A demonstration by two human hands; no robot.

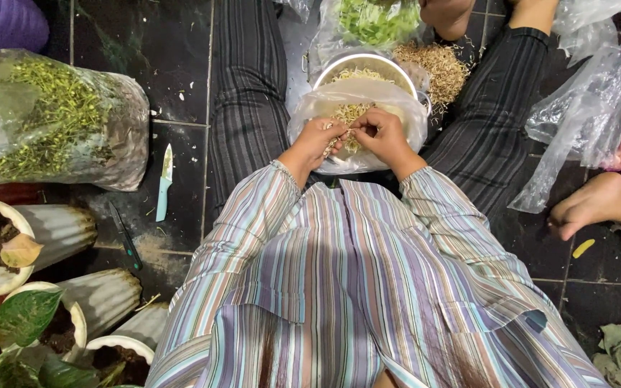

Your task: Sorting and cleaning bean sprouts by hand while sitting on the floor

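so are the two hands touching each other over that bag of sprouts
Touching. The head view shows the left hand and right hand meeting at the fingertips, no gap between them, pinching pale sprouts above the clear plastic bag.

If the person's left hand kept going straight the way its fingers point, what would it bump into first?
The left hand points inward toward the right hand, which it almost touches over the sprouts in the clear plastic bag. It would probably meet the right hand's fingers first, though depth is hard to judge.
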